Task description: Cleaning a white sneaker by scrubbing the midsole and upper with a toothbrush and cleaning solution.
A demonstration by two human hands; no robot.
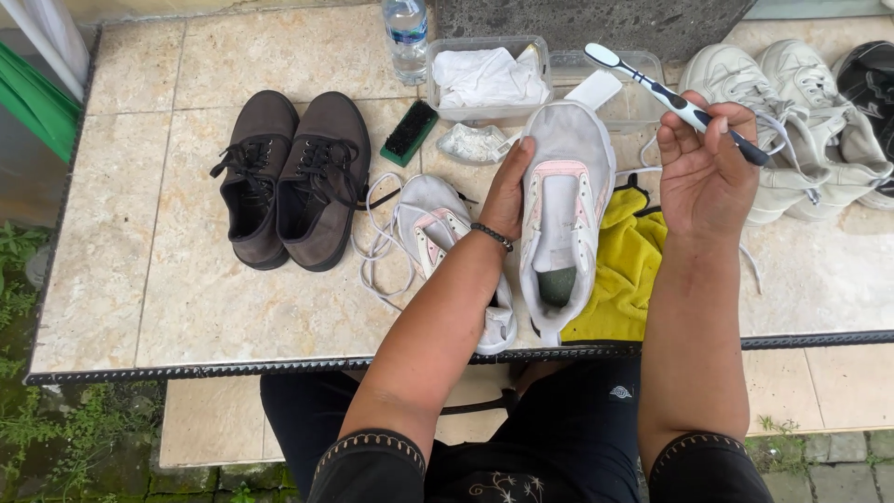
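My left hand [507, 191] grips the side of a white and pink sneaker [566, 219], held upright over the table edge with its opening facing me and no laces in it. My right hand [706, 168] holds a white and black toothbrush [672, 99] by its handle, bristle end pointing up and left, just right of the shoe. The matching sneaker [438, 233] lies on the table under my left forearm, with loose white laces [377, 247] beside it. A yellow cloth [624, 261] lies beneath the held shoe.
A pair of dark brown lace-up shoes [293, 177] stands at left on the tiled table [149, 233]. Behind are a green-backed scrub brush [410, 132], a water bottle [407, 37], a clear tub with white cloth [486, 76] and white sneakers [792, 121] at right.
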